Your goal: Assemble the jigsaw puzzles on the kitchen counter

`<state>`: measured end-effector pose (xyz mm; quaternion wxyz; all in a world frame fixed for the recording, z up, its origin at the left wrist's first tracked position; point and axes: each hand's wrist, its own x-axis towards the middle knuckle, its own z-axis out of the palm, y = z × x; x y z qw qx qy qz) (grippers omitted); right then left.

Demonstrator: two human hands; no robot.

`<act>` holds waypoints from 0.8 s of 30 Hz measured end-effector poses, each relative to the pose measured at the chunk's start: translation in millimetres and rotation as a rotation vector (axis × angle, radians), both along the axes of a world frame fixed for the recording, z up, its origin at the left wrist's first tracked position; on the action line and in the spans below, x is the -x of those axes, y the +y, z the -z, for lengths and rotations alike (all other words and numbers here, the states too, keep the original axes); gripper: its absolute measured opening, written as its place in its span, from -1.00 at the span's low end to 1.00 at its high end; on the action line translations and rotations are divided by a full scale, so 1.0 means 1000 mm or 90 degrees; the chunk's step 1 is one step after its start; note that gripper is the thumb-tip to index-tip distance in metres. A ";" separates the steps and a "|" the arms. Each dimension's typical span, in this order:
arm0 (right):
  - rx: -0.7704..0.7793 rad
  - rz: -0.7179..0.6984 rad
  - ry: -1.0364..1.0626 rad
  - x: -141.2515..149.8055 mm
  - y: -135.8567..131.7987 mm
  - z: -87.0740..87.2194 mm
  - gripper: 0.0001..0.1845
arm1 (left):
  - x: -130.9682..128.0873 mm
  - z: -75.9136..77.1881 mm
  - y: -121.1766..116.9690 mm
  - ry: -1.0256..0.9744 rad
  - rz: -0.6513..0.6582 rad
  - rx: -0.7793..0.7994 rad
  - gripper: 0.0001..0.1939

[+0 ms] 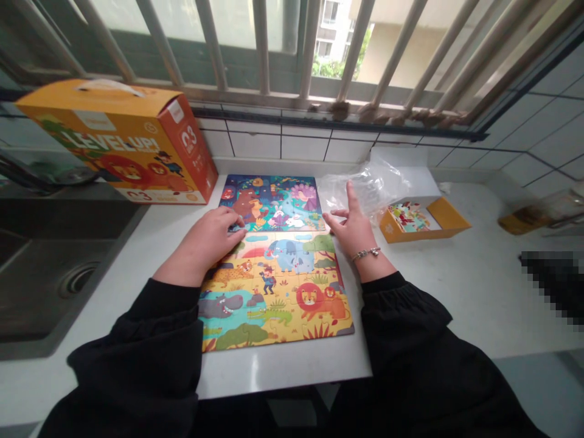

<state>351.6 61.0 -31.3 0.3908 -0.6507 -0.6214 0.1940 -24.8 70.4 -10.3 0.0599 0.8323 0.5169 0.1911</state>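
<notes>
Two jigsaw puzzles lie flat on the counter, one above the other. The nearer is an assembled yellow savanna jigsaw puzzle (278, 292) with a lion, hippo and elephants. Beyond it, edge close to edge, is a dark blue night-forest jigsaw puzzle (274, 204). My left hand (212, 237) rests at the left side where the two meet, its fingers bent over the edge and the thumb a little apart. At the opposite side, my right hand (353, 228) has its index finger stretched out, with thumb and other fingertips by the forest puzzle's lower right corner.
An orange puzzle box (132, 146) with a handle stands at the back left, beside a sink (41, 267). Crumpled clear plastic (365, 182) lies behind my right hand. An open orange box (444, 222) holds loose pieces. A bottle (524, 219) is at the right.
</notes>
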 end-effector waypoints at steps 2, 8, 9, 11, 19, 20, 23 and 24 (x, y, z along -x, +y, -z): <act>0.031 0.020 0.002 -0.003 0.003 0.003 0.20 | -0.004 0.001 0.000 -0.007 0.016 -0.001 -0.75; 0.073 0.110 0.094 -0.009 0.009 0.006 0.33 | -0.011 0.004 -0.001 -0.005 0.043 0.020 -0.73; 0.072 0.115 0.132 -0.009 0.009 0.006 0.37 | -0.011 0.004 -0.001 -0.004 0.047 0.023 -0.73; 0.062 0.122 0.226 -0.007 0.008 0.005 0.44 | -0.012 0.003 -0.002 -0.001 0.051 0.028 -0.73; 0.061 0.224 0.513 -0.005 0.015 0.002 0.37 | -0.014 0.001 -0.003 0.002 0.054 0.050 -0.70; 0.063 0.221 0.535 -0.005 0.016 0.003 0.33 | -0.014 0.000 -0.003 0.003 0.054 0.050 -0.70; 0.062 0.204 0.577 -0.004 0.019 0.008 0.17 | -0.015 0.000 -0.004 0.005 0.053 0.048 -0.70; 0.061 0.206 0.581 -0.004 0.020 0.010 0.11 | -0.015 0.000 -0.004 0.005 0.052 0.047 -0.70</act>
